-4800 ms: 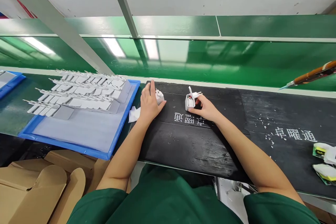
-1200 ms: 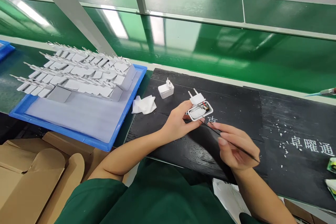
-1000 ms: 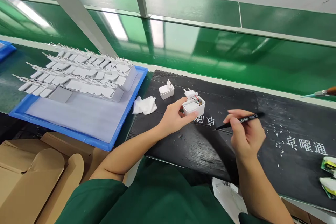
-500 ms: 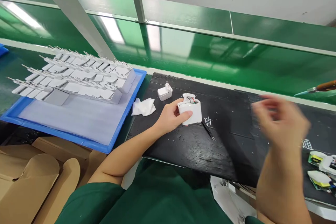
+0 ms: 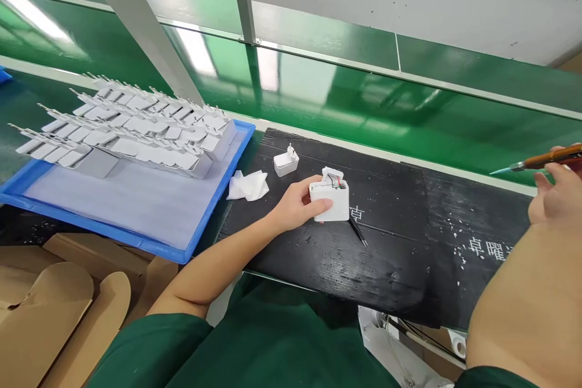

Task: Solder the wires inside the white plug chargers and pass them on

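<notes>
Through the head camera I have the left grip [image 5: 297,206] closed on an open white case [image 5: 330,203], thumb flat across its near face and fingers at its left end. The case is upright, mouth upward, with red and dark wires [image 5: 336,182] showing at the opening and a small white cap [image 5: 331,173] tilted up behind them. At the case's lower right corner I see black tweezers [image 5: 358,232] lying on the black mat [image 5: 386,273], tips toward the person. Behind and to the left of the case stands a small white adapter [image 5: 286,163], its plug pointing up; farther left of the case, a crumpled white cloth [image 5: 248,185]. Well off to the right of the case, the right grip [image 5: 557,200] is at a brown-handled tool [image 5: 541,160] with a pale blue tip; the hand is cut by the picture's edge, so I can't tell whether it has closed on the handle. Between that grip and the case, white flecks [image 5: 459,242] are scattered over the mat. Well left of the case, a blue tray [image 5: 220,193] sits on the green counter [image 5: 27,98], carrying rows of white adapters [image 5: 131,127].
</notes>
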Available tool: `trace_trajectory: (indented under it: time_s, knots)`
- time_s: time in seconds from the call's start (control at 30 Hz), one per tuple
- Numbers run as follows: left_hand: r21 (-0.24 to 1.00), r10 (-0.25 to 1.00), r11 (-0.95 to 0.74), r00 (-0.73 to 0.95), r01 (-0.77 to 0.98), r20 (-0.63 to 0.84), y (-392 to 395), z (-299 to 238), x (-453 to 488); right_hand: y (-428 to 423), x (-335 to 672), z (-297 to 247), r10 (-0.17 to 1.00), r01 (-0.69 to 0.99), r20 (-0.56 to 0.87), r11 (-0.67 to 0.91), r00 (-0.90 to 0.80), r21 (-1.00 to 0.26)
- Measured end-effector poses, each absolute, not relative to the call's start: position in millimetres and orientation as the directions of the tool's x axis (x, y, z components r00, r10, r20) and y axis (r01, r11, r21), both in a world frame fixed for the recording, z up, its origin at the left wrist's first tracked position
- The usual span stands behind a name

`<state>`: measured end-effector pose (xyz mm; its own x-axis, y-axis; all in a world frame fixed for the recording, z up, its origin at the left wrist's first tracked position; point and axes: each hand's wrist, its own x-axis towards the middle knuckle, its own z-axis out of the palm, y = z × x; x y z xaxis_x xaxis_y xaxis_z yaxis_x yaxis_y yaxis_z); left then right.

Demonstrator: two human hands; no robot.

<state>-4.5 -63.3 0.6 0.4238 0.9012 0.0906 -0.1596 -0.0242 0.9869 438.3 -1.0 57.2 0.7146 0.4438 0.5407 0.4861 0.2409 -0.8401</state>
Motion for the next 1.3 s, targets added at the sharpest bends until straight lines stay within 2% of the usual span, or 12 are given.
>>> trace_trajectory:
  time_s: [0.07, 0.17, 0.27, 0.37, 0.43, 0.57, 0.87, 1.07, 1.3]
  knots:
    - [0.991, 0.917, -0.09, 0.379, -0.101, 0.122, -62.7, -0.4, -2.9, 10.0, 426.5, 54.9, 0.404, 0.414, 0.459, 0.2, 0.791, -0.888]
    - [0.991, 0.934, -0.133, 0.333, -0.006, 0.127, -61.3, -3.3, 0.3, 13.1, 400.5, 46.8, 0.495, 0.355, 0.452, 0.283, 0.742, -0.891]
    - [0.984, 0.946, -0.167, 0.291, 0.055, 0.144, -58.2, -8.7, 2.8, 6.5, 361.8, 39.6, 0.615, 0.352, 0.584, 0.467, 0.531, -0.811]
    - [0.975, 0.954, -0.2, 0.247, 0.097, 0.171, -54.4, -14.2, 4.3, -5.5, 312.1, 43.3, 0.657, 0.312, 0.727, 0.661, 0.2, -0.683]
    - [0.971, 0.959, -0.211, 0.219, 0.114, 0.183, -51.9, -16.7, 4.9, -15.6, 277.7, 52.7, 0.676, 0.262, 0.735, 0.701, 0.051, -0.663]
    - [0.966, 0.962, -0.223, 0.191, 0.133, 0.196, -48.6, -18.3, 4.8, -36.9, 220.0, 76.0, 0.633, 0.212, 0.769, 0.766, -0.088, -0.607]
    - [0.885, 0.907, -0.416, 0.156, 0.207, 0.39, -57.4, -5.1, 5.7, -66.8, 168.1, 93.5, 0.591, 0.235, 0.802, 0.795, -0.092, -0.559]
    - [0.871, 0.898, -0.44, 0.128, 0.216, 0.422, -62.9, 1.7, 7.7, -71.5, 171.3, 93.2, 0.575, 0.262, 0.806, 0.806, -0.14, -0.531]
    - [0.852, 0.878, -0.478, 0.149, 0.214, 0.455, -64.6, 5.4, 5.0, -70.7, 163.8, 95.2, 0.555, 0.232, 0.828, 0.818, -0.081, -0.526]
